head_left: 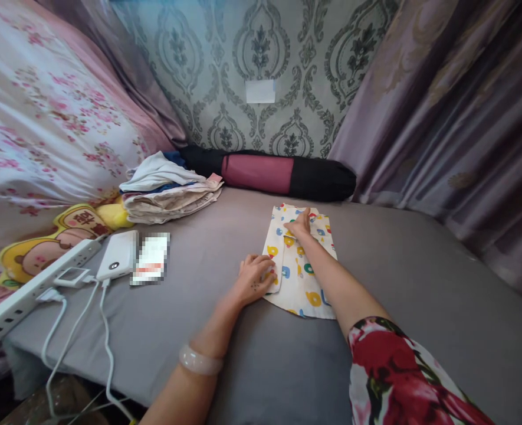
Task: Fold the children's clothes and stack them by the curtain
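A small cream garment (299, 277) printed with coloured rings and shapes lies partly folded on the grey bed sheet (402, 277). My left hand (255, 278) rests on its near left edge, fingers curled over the folded strip of cloth. My right hand (299, 225) reaches to the far end and lies flat on the garment, fingers together and stretched out. A pale bangle (200, 360) sits on my left wrist. My right arm wears a red floral sleeve (402, 378).
A stack of folded clothes (170, 192) lies at the back left, by a black and maroon bolster (269, 172). A white power bank (118, 255), a power strip (30, 286) and cables (104, 330) sit at the left edge, beside a yellow plush cushion (48, 242). Curtains hang right.
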The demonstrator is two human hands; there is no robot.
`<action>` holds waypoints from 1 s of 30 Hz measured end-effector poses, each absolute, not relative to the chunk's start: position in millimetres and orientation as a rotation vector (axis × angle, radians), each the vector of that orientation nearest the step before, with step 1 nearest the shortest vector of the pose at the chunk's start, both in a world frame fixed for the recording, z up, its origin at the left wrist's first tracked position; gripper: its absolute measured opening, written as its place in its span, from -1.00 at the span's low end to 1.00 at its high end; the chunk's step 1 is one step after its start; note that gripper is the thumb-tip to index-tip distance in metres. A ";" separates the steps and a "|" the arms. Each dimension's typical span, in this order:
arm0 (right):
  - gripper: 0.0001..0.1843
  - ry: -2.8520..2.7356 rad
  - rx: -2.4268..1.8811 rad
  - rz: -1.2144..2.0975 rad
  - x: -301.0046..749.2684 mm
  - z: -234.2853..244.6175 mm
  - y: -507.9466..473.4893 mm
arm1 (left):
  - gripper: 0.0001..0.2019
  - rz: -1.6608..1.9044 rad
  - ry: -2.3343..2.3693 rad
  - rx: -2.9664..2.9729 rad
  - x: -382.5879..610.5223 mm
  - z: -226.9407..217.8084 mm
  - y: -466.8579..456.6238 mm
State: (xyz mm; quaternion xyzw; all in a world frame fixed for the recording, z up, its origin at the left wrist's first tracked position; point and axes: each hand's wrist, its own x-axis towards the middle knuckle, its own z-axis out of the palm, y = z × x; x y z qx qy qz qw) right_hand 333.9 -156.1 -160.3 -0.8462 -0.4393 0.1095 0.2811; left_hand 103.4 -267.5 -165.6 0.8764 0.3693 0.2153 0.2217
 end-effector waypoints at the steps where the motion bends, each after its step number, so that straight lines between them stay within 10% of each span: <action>1: 0.02 -1.167 -2.284 0.257 329.5 -160.9 -157.3 | -0.73 0.588 1.025 2.420 103.4 -164.7 -267.8; 30: -0.47 -2.145 -2.106 -0.147 315.4 -158.8 -184.8 | -0.76 0.569 0.999 2.423 103.8 -165.0 -267.6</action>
